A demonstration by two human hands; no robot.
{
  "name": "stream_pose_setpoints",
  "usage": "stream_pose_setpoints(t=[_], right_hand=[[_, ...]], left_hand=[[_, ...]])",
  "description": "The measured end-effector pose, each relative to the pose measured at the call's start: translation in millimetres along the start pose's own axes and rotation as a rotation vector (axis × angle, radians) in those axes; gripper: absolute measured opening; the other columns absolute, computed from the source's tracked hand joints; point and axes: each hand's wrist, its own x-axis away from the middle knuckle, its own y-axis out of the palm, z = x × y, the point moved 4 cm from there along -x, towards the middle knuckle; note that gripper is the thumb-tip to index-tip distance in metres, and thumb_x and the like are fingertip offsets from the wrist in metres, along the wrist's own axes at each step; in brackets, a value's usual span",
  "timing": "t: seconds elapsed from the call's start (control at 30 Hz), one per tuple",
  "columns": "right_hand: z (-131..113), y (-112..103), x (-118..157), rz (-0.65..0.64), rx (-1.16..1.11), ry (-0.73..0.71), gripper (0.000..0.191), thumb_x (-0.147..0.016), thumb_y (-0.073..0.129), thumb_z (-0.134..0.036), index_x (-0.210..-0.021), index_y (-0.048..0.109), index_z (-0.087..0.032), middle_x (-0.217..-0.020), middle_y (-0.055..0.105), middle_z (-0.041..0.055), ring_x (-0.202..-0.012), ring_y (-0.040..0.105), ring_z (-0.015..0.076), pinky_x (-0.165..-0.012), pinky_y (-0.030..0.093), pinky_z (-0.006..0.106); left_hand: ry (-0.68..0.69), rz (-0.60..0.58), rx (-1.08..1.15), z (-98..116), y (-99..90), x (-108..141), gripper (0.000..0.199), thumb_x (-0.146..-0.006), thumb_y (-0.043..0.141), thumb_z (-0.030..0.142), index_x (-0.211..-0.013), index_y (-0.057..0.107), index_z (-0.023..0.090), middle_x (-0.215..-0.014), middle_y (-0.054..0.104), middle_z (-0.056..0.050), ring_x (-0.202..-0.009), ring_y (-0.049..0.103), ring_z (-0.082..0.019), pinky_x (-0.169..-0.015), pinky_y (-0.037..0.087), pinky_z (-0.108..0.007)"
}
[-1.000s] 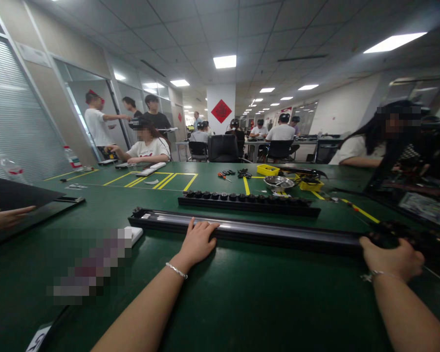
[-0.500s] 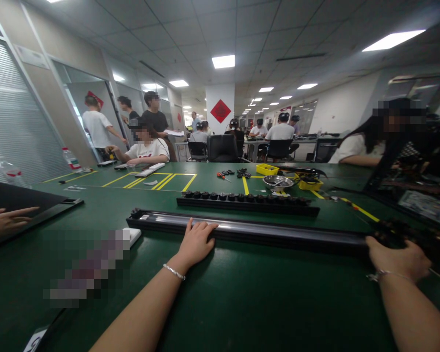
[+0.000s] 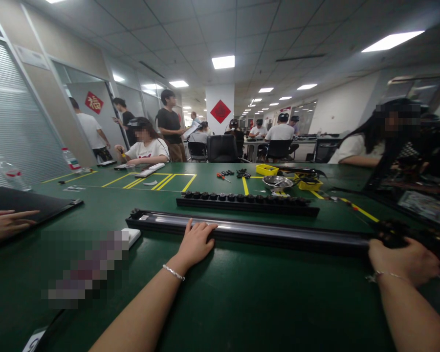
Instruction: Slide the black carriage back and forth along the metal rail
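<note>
A long black rail (image 3: pixel 271 234) with a glossy strip along its top lies across the green table (image 3: pixel 242 303). My left hand (image 3: pixel 197 240) rests on the rail left of its middle, fingers bent over the near edge and pressed on it. At the rail's right end is my right hand (image 3: pixel 403 259), its thumb near the rail's end and its fingers around something dark that I cannot make out. Behind the long rail lies a shorter black bar (image 3: pixel 249 203) topped with a row of round black parts.
A metal bowl (image 3: pixel 277 182), yellow bins (image 3: pixel 267 169) and an orange-handled tool (image 3: pixel 222 176) are farther back. Another person's hand (image 3: pixel 7 225) lies on a dark panel (image 3: pixel 40 203) at left. A dark frame (image 3: pixel 418 181) stands at right. People sit and stand beyond.
My right hand has shifted slightly right and its fingers have moved outward. My left hand stays on the rail. In the background, standing people have moved.
</note>
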Motion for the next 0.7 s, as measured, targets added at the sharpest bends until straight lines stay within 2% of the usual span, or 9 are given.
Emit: stream_pose_setpoints(t=[0.1,0.17,0.23,0.3,0.37,0.7], right_hand=[[-15,-4,6,0.054,-0.019,-0.226,0.047,-0.075,0.048,-0.035,-0.116,0.058,-0.015,-0.116,0.056,0.0177,-0.113,0.048,0.0324,-0.091,0.041,0.045],[-22,-1,10,-0.037,0.032,-0.335,0.042,-0.077,0.042,-0.032,-0.11,0.062,-0.017,-0.109,0.06,0.0135,-0.104,0.053,0.0294,-0.083,0.044,0.04],[-26,3,13,-0.173,0.15,-0.381,0.039,-0.079,0.036,-0.031,-0.103,0.065,-0.019,-0.106,0.062,0.0112,-0.098,0.055,0.028,-0.077,0.045,0.038],[-27,7,15,-0.283,0.274,-0.382,0.04,-0.08,0.033,-0.033,-0.1,0.065,-0.02,-0.108,0.062,0.011,-0.098,0.055,0.0286,-0.075,0.044,0.039],[-26,7,16,-0.329,0.346,-0.371,0.042,-0.08,0.033,-0.035,-0.103,0.065,-0.02,-0.11,0.061,0.0118,-0.099,0.055,0.0297,-0.076,0.043,0.04],[-17,13,7,-0.355,0.388,-0.337,0.05,-0.08,0.033,-0.041,-0.113,0.061,-0.017,-0.12,0.057,0.0144,-0.109,0.05,0.0327,-0.085,0.04,0.043]], left_hand=[[0.0,0.001,0.002,0,0.0,0,0.042,-0.08,0.051,0.025,-0.122,0.05,0.031,-0.105,0.061,0.0,-0.109,0.052,-0.02,-0.112,0.01,-0.05],[-0.001,0.003,0.003,0,-0.2,1,0.042,-0.08,0.051,0.026,-0.122,0.05,0.031,-0.106,0.061,0.0,-0.109,0.052,-0.02,-0.112,0.01,-0.05],[-0.001,0.004,0.003,0,-0.4,1,0.042,-0.08,0.051,0.026,-0.122,0.05,0.031,-0.105,0.061,0.0,-0.109,0.052,-0.02,-0.112,0.01,-0.05],[0.002,0.004,0.001,0,-0.5,1,0.042,-0.08,0.051,0.026,-0.122,0.05,0.031,-0.105,0.061,0.0,-0.109,0.052,-0.02,-0.112,0.01,-0.05],[0.003,0.007,0.0,0,-0.4,0,0.042,-0.08,0.051,0.026,-0.122,0.05,0.032,-0.104,0.061,0.0,-0.108,0.052,-0.02,-0.112,0.01,-0.049],[0.013,0.014,0.008,-1,0.1,0,0.042,-0.08,0.05,0.025,-0.122,0.05,0.03,-0.103,0.061,0.0,-0.107,0.052,-0.02,-0.111,0.01,-0.049]])
